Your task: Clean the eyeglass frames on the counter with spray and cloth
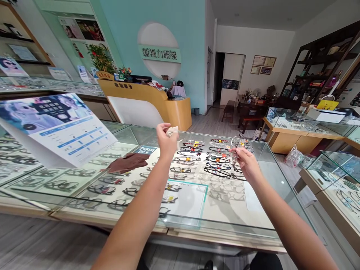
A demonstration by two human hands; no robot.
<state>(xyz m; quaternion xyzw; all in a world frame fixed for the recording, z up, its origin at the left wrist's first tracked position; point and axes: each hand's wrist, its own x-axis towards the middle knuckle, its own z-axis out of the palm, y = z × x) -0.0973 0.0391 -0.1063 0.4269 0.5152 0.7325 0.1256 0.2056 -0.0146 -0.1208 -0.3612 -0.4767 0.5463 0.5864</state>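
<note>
My left hand (166,141) is raised above the glass display counter (225,221), its fingers closed around a crumpled pale cloth (172,131). To the right, my right hand (245,160) pinches a pair of thin-framed, clear glasses (238,141), held up over the counter's far right part. Between and below the hands, rows of eyeglasses (216,172) with dark frames lie on the counter, some with small coloured tags. A brown cloth (128,162) lies left of my left forearm.
A large printed standing card (62,129) occupies the counter's left side. More frames show under the glass, beside a white, green-edged sheet (185,198). Beyond are a yellow reception desk (177,110) and, at the right, another glass showcase (334,176).
</note>
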